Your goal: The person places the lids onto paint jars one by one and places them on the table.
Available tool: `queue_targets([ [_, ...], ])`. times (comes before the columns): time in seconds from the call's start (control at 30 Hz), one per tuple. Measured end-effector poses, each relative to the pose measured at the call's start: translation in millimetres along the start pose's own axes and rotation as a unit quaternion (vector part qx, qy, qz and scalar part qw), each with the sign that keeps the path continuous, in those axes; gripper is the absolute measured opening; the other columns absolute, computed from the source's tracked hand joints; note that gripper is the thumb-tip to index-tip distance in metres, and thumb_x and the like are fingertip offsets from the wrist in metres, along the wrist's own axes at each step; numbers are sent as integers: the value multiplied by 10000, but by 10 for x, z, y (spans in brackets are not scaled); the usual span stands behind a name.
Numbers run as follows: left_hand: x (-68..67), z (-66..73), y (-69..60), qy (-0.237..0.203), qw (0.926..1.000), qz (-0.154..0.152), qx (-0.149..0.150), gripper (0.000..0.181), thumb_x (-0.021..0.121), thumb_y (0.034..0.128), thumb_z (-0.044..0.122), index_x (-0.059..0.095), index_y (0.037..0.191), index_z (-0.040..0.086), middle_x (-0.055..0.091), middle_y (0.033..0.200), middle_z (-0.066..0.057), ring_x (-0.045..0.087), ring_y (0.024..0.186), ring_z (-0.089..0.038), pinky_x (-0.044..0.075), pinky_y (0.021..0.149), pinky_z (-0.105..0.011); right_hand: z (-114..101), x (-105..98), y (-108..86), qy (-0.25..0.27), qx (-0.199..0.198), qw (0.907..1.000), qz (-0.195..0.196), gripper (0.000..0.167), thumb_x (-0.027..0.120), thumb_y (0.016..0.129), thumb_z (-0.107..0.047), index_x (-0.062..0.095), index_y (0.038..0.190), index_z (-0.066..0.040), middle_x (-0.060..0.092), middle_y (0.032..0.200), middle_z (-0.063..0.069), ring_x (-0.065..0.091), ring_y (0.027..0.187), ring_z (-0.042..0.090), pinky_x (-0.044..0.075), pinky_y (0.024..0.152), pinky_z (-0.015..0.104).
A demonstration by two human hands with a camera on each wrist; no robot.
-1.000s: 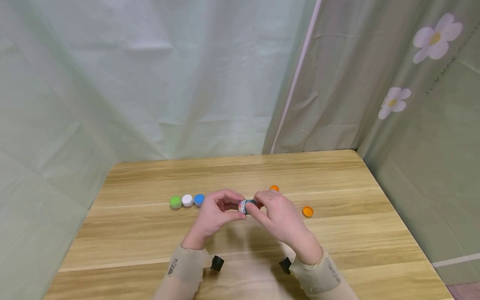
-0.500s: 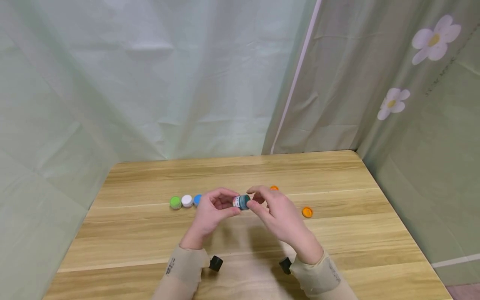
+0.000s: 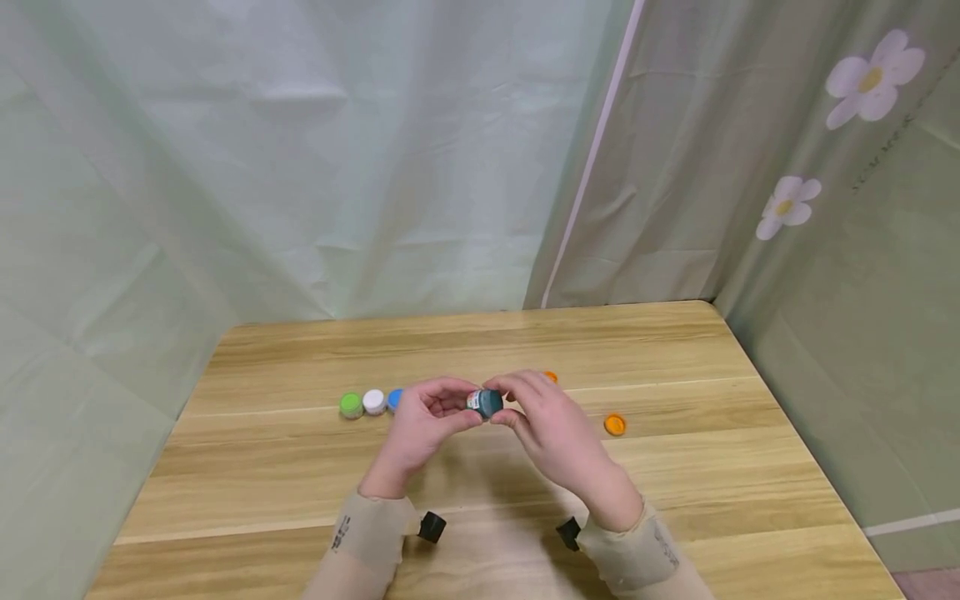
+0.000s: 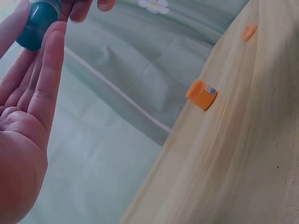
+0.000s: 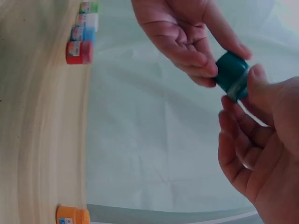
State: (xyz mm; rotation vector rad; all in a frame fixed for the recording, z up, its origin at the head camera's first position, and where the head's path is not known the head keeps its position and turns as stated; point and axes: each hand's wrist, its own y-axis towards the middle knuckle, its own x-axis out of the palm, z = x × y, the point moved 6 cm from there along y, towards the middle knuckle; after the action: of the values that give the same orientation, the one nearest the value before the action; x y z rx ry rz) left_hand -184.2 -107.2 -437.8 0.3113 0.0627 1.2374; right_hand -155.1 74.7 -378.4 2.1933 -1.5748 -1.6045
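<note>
A small teal paint jar [image 3: 485, 403] with a printed label is held above the table, tilted on its side, between both hands. The left hand [image 3: 414, 432] pinches the jar's base end between thumb and fingers. At the other end, the right hand [image 3: 561, 437] has its thumb and index finger around the rim. The right wrist view shows the teal jar [image 5: 231, 72] with the right thumb [image 5: 260, 88] against a paler band. In the left wrist view the smooth teal base [image 4: 38, 29] shows. Whether the lid is loose cannot be told.
Green [image 3: 351, 405], white [image 3: 374, 402] and blue [image 3: 395, 400] jars stand in a row at left; a red jar [image 5: 79, 52] ends it, hidden from the head view. An orange jar [image 4: 202, 94] and an orange lid [image 3: 615, 424] lie at right on the wooden table [image 3: 675, 358].
The jar has shifted slightly left with the left hand and turned its end toward the camera. The right fingers have come off the end and closed around the rim again.
</note>
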Motion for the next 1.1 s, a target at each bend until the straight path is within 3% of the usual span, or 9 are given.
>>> queue_targets([
  [0.3, 37, 17, -2, 159, 9996, 132, 193, 360, 885, 873, 26, 720, 1153, -128, 803, 1036, -44, 760, 913, -154, 630, 785, -301, 40, 96, -3, -338, 331, 9989, 12, 496, 458, 1043, -457, 632, 1295, -68, 658, 1211, 41, 625, 1108, 233, 551, 931, 392],
  [0.63, 57, 27, 2, 253, 9992, 149, 258, 341, 874, 876, 9, 729, 1156, -121, 806, 1047, -44, 768, 933, -156, 632, 800, -312, 43, 81, -12, -399, 371, 9985, 74, 525, 418, 1047, -478, 625, 1294, -65, 656, 1192, 33, 594, 1067, 208, 543, 895, 385],
  [0.9, 45, 40, 1, 193, 9993, 163, 261, 385, 893, 869, 62, 721, 1156, -128, 804, 1054, -35, 763, 937, -155, 630, 802, -308, 35, 76, -2, -295, 384, 9988, 42, 511, 440, 1052, -469, 627, 1311, -70, 654, 1206, 30, 604, 1076, 225, 541, 908, 390],
  [1.1, 31, 49, 0, 28, 9998, 161, 143, 410, 905, 859, 58, 710, 1176, -115, 793, 1063, -42, 753, 953, -160, 627, 820, -308, 18, 55, -3, -122, 253, 9995, 123, 371, 659, 1035, -282, 630, 1355, -95, 649, 1261, 29, 624, 1115, 234, 550, 931, 389],
])
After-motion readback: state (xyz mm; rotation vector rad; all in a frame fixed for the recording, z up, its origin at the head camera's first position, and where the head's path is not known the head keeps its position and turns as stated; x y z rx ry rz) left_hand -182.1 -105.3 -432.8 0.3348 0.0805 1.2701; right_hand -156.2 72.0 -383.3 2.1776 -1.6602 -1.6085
